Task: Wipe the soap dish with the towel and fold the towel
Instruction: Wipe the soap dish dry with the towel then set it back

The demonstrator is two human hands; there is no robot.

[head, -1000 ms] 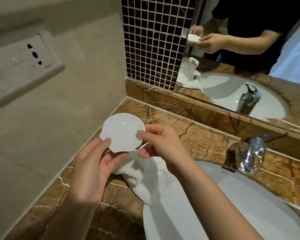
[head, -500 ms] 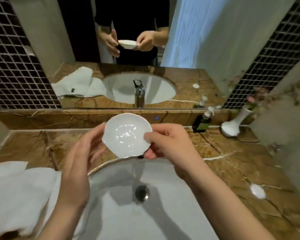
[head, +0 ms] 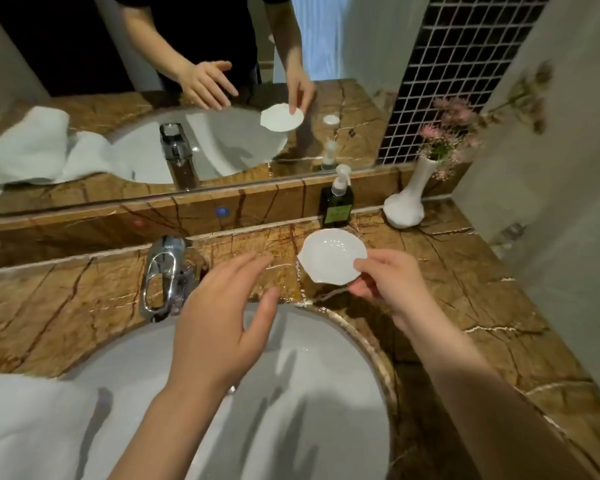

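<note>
The white shell-shaped soap dish (head: 331,255) is low over the brown marble counter (head: 465,282), behind and to the right of the basin. My right hand (head: 388,282) pinches its near right rim between thumb and fingers. My left hand (head: 222,323) hovers over the back of the basin with fingers spread and nothing in it. The white towel (head: 25,427) lies crumpled at the lower left, draped over the basin's left edge, apart from both hands.
The white sink basin (head: 309,393) fills the lower middle, with a chrome faucet (head: 163,271) behind it. A dark green pump bottle (head: 336,202) and a white vase (head: 407,202) with pink flowers stand against the mirror ledge. A wall closes the right side.
My left hand has let go of the soap dish and drawn back over the basin. My right hand has carried the dish right and down toward the counter. The view swung right.
</note>
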